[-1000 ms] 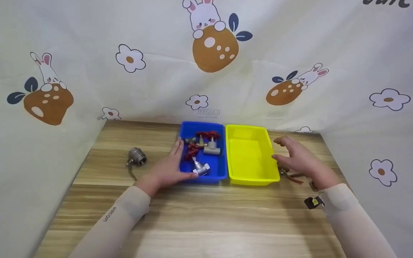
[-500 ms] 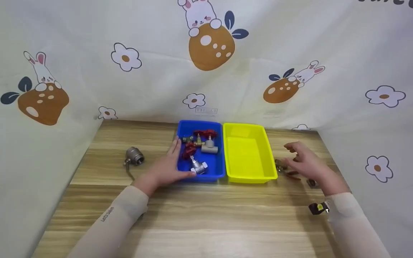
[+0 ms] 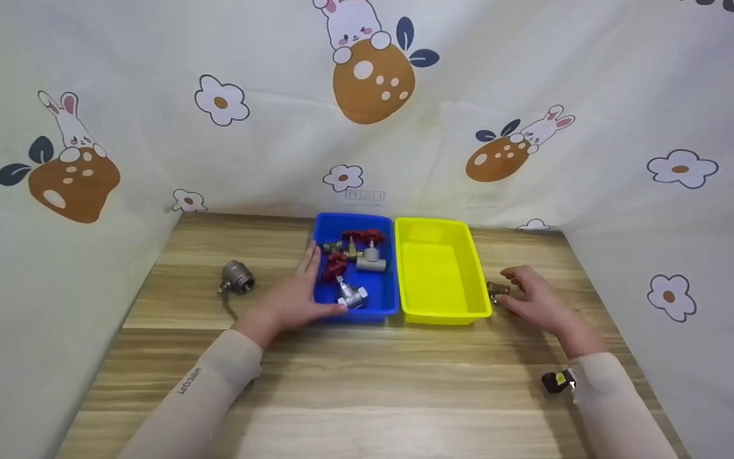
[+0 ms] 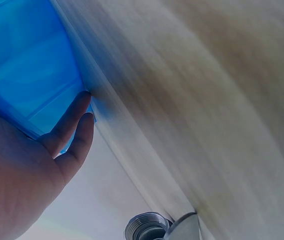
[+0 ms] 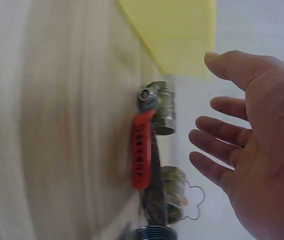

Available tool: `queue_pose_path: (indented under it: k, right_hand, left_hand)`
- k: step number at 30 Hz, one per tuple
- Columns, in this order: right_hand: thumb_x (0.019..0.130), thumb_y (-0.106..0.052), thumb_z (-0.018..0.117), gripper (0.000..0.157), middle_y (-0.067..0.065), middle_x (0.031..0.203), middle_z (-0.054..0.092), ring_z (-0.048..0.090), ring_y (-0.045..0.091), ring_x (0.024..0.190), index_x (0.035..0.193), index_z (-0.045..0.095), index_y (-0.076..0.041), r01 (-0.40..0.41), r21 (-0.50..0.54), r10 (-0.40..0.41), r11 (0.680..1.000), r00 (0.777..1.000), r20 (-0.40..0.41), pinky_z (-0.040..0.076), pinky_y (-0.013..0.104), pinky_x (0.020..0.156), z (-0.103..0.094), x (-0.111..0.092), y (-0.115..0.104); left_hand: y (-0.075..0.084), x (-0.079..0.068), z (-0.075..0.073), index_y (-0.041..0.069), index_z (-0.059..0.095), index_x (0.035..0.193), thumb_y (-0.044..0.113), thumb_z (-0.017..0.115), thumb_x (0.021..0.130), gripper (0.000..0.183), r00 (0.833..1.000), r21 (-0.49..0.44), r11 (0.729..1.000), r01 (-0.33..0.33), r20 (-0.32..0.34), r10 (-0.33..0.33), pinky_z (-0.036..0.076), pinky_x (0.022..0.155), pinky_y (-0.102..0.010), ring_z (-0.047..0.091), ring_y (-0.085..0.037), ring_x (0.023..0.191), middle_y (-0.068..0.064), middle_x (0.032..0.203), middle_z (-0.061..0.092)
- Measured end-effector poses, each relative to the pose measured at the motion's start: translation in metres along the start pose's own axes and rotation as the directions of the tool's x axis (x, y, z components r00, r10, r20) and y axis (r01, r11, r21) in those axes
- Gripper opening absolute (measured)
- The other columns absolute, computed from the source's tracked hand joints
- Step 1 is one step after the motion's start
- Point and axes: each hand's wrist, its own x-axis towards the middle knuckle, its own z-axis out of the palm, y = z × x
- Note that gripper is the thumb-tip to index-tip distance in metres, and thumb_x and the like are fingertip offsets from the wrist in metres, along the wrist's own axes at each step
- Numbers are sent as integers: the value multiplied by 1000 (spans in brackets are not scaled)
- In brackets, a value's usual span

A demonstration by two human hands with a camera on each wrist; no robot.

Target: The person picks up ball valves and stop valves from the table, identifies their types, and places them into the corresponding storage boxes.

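Note:
My left hand (image 3: 290, 299) lies along the left side of a blue bin (image 3: 376, 290), fingers extended against its outer wall and thumb at the front corner. Inside the bin are several valves, among them a silver valve (image 3: 352, 296) and a grey valve (image 3: 371, 262), with red handwheels (image 3: 335, 266). My right hand (image 3: 539, 306) hovers just right of a yellow bin (image 3: 434, 274), fingers bent loosely over a brass ball valve (image 3: 498, 289). That valve's red lever (image 5: 142, 150) shows in the right wrist view, with nothing between thumb and fingers.
A steel ball valve (image 3: 237, 277) with a lever lies on the wooden table (image 3: 367, 389) left of the blue bin. Behind the brass valve, the right wrist view shows another brass fitting (image 5: 173, 192) and a threaded end (image 5: 154, 233). A patterned curtain (image 3: 278, 153) stands behind.
My right hand has moved away from the yellow bin's right rim and come down over the brass ball valve. My left hand has stayed at the blue bin.

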Motion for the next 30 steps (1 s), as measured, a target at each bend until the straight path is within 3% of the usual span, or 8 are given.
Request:
queue_pose_path:
  k: [4, 11, 20, 30]
  right_hand:
    - [104, -20, 80, 56, 28, 144, 60, 59, 49, 134, 149, 57, 4, -10, -44, 10, 999, 1000, 0, 48, 68, 115, 6, 1, 4]
    - [101, -21, 82, 55, 22, 138, 65, 62, 43, 127, 147, 61, 1, 13, -126, -12, 992, 1000, 4, 51, 67, 111, 16, 8, 10]
    - [99, -24, 82, 49, 16, 128, 65, 63, 40, 120, 142, 66, -6, 47, -289, -42, 956, 999, 23, 54, 66, 104, 24, 15, 20]
    - [102, -29, 78, 55, 14, 127, 63, 62, 41, 119, 152, 62, -12, 52, -325, -35, 944, 998, 60, 53, 69, 103, 26, 18, 23]
  left_hand:
    - [1, 0, -1, 16, -3, 179, 84, 75, 86, 138, 1000, -5, 1000, 5, 4, -5, 43, 120, -67, 37, -52, 158, -3, 186, -13]
    - [-3, 1, 1, 9, -2, 178, 78, 77, 89, 137, 1000, -11, 1000, -27, 6, 27, 39, 125, -63, 32, -51, 161, -9, 185, -13]
    - [-1, 0, -1, 12, -1, 178, 80, 77, 87, 138, 1000, -15, 1000, -4, 6, 4, 41, 123, -65, 35, -52, 159, -8, 186, -12]
    - [-2, 1, 1, 11, 1, 179, 84, 74, 87, 138, 1000, 5, 1000, 2, 2, -2, 43, 121, -67, 35, -52, 159, -9, 186, -10]
